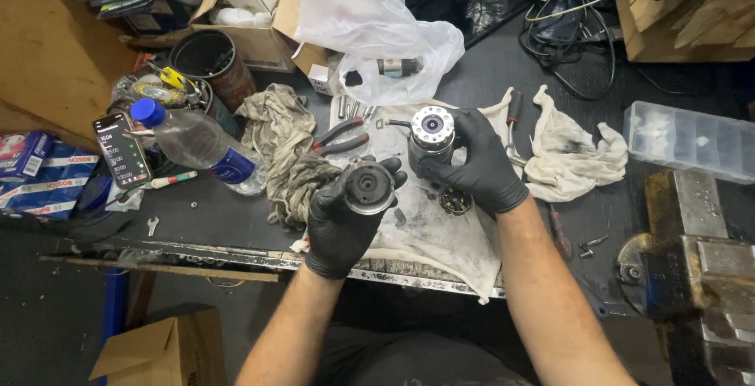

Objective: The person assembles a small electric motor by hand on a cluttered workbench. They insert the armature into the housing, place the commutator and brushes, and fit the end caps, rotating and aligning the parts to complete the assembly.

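Both hands wear black gloves and work over a stained white cloth (pixel 429 237) spread on the dark workbench (pixel 220 217). The left hand (pixel 342 225) is wrapped around a round dark metal cap (pixel 369 188), fingers clamped on its rim, holding it just above the cloth's near-left part with its open face turned upward. The right hand (pixel 480 167) grips a cylindrical motor housing (pixel 431 136) from the side, fingers closed on its body; the housing stands upright on the cloth's far middle, its bright toothed end facing up. Cap and housing are near each other but apart. A small dark round part (pixel 455 201) lies on the cloth just below the right hand. Red-handled pliers (pixel 342 138) rest at the cloth's far-left edge, beside a crumpled grey rag (pixel 279 130). Left of the cloth lie a plastic water bottle (pixel 193 141) and a phone (pixel 122 150). Right of the cloth sits a bench vise (pixel 692 268).
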